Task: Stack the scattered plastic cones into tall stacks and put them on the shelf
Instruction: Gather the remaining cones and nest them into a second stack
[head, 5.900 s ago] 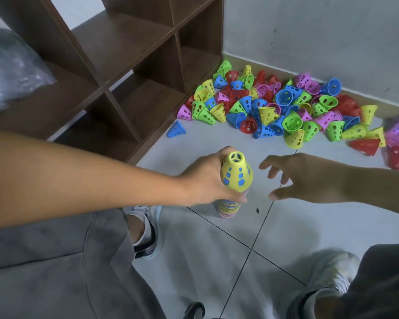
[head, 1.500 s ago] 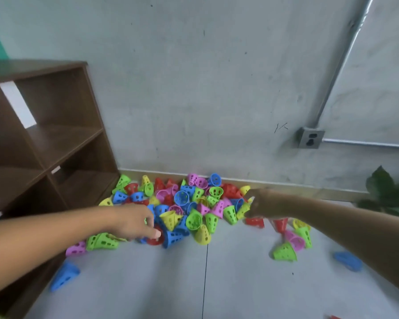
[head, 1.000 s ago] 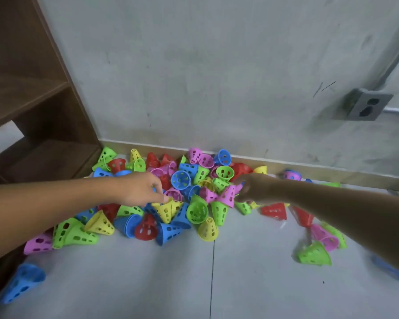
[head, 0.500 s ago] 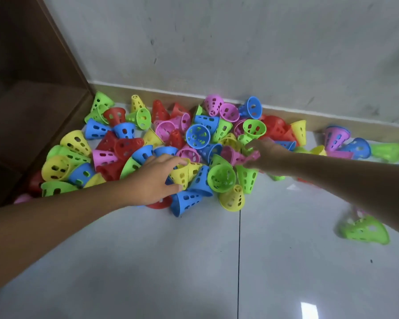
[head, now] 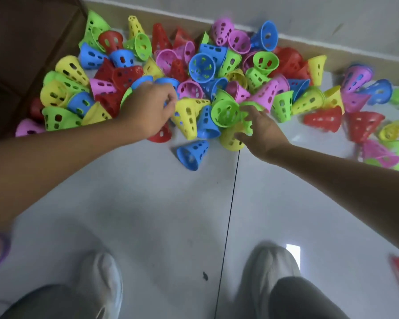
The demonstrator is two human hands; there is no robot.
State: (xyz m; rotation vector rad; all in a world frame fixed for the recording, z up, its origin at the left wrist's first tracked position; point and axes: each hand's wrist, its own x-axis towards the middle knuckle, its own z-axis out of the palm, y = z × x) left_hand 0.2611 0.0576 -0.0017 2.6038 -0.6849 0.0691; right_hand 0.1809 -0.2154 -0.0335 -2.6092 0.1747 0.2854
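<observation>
We're at the gathering step here, both hands down in the pile (head: 194, 81) of loose cones on the floor, up against the wall, with the shelf (head: 21, 42) just to its left. No stack is in view, so by our guess we're picking the first cones for a fresh one.

Our left hand (head: 148, 109) reaches in palm down, fingers curled and pinching something blue (mostly hidden under the hand, so we can't say for sure it's a blue cone's rim). Our right hand (head: 260, 130) comes in from the right with fingers spread apart, tips touching a green cone (head: 226, 112) lying mouth toward us and a yellow cone (head: 230, 140) below it. Not clamped on either yet.

Next move probably calls for closing the right fingers round the green cone, then nesting it onto whatever the left has. One blue cone (head: 191, 153) lies apart on the near side, easy pickings.
</observation>
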